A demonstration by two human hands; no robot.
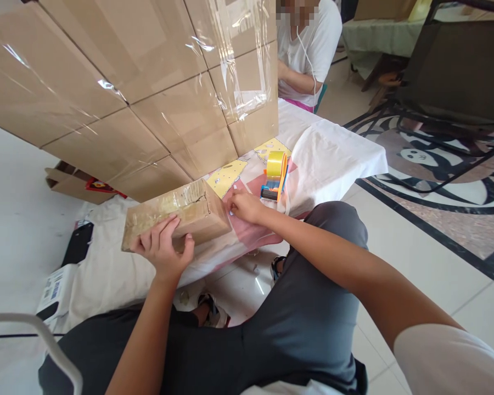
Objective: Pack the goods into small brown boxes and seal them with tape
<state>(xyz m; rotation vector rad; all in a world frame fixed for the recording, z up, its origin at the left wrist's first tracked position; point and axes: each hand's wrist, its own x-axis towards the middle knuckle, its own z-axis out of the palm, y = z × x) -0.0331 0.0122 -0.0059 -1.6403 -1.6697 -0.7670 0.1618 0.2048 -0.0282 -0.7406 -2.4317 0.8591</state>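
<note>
A long cardboard box [197, 227] lies near the table's front edge, with shiny clear tape over its top and right end. My left hand [162, 244] grips its left part, fingers curved over the top edge and thumb against the near side. At the box's right end, my right hand [246, 207] is closed in a pinch, close to the lower corner. What those fingertips hold, if anything, is too small to make out. Just beyond my right hand stands a tape dispenser [275, 175] with a yellow roll, an orange side and a dark roller.
Stacked taped cartons [181, 104] rise behind the box. A white cloth [325, 148] covers the table's right end. Across the table sits a person [319, 44] in a white top. An open carton [74, 184], black phone-like object [78, 244] and white device [57, 291] are at left.
</note>
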